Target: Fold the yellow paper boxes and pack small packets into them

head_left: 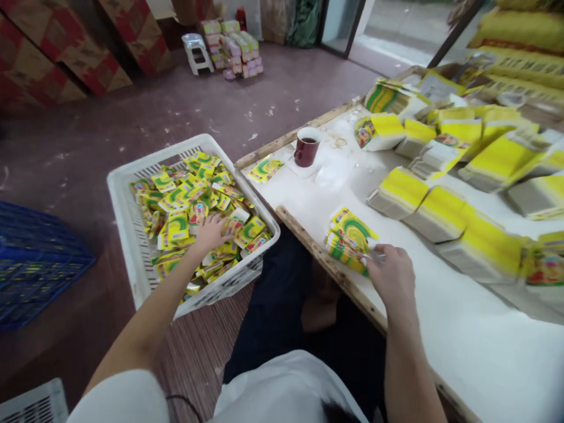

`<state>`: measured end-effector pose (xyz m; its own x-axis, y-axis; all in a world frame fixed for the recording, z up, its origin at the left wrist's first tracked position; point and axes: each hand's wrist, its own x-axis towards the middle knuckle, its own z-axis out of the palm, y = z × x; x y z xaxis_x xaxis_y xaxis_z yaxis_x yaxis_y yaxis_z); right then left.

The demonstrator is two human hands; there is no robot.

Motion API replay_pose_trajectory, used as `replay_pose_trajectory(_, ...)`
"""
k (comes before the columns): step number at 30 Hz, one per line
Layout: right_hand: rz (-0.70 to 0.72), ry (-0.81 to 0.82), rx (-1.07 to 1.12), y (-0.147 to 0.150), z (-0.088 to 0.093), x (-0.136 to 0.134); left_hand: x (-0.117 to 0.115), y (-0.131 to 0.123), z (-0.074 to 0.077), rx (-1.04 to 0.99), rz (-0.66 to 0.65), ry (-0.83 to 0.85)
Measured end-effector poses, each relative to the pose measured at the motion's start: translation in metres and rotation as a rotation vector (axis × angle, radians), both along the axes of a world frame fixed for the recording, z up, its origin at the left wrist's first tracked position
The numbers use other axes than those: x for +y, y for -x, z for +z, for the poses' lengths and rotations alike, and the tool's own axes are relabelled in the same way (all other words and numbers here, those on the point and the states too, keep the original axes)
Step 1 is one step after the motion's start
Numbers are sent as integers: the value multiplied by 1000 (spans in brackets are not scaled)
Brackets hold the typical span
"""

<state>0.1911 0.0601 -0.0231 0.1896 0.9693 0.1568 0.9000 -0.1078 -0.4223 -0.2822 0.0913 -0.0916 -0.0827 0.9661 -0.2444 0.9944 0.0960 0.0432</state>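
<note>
My left hand (pixel 211 232) reaches into a white plastic basket (pixel 121 223) full of small yellow-and-green packets (pixel 178 226). Its fingers are spread over the packets and lie beside one near the basket's right side; no firm grip on any is visible. On the white tabletop, near its wooden edge, lies a fanned stack of flat yellow-and-green cartons (pixel 350 235). My right hand (pixel 394 270) is at the right end of this stack, thumb and fingers pinched on a carton's pale edge. Blur partly hides what is between those fingertips.
A dark red mug (pixel 307 147) of dark liquid and a single flat carton (pixel 266 169) lie farther back on the table (pixel 458 329). Bundles of yellow cartons (pixel 445 211) line its right side. A blue crate (pixel 39 264) stands on the floor at left.
</note>
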Motion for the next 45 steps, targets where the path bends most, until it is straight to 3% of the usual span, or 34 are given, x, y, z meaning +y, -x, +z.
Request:
replay_pose_trajectory(3,13,-34,45,5,2,1,-36,4,0,-18,-17,25)
replay_pose_trajectory(6,9,-53,119,11,3,0,-57,15,10,-36,1,16)
replay_pose_trajectory(10,-38,-75,219,18,11,-7,-64,2,33,-233,73,-245)
replay_pose_trajectory(12,-50,-110,290,23,21,-16,-66,-29,43,-512,63,-393)
replay_pose_trajectory(14,2,-129,401,34,31,-27,-71,-77,49,-911,72,-419)
replay_pose_trajectory(18,285,-71,641,66,41,-56,-83,-188,53,-1804,-36,-337)
replay_pose_trajectory(20,397,-6,725,80,38,-69,-85,-231,59,-2063,-43,-289)
replay_pose_trajectory(23,429,29,839,89,31,-83,-86,-267,74,-2304,154,-359)
replay_pose_trajectory(27,405,63,1003,98,25,-94,-84,-274,91,-2354,414,-417)
replay_pose_trajectory(32,431,209,1068,114,18,-92,-84,-261,87,-2226,581,-458)
replay_pose_trajectory(36,413,117,981,98,14,-78,-85,-252,74,-2021,530,-349)
replay_pose_trajectory(40,352,-55,904,72,12,-72,-90,-250,62,-1863,539,-439)
replay_pose_trajectory(43,404,-101,792,62,11,-71,-89,-240,57,-1796,542,-462)
replay_pose_trajectory(45,461,-124,662,56,13,-68,-80,-222,58,-1760,477,-383)
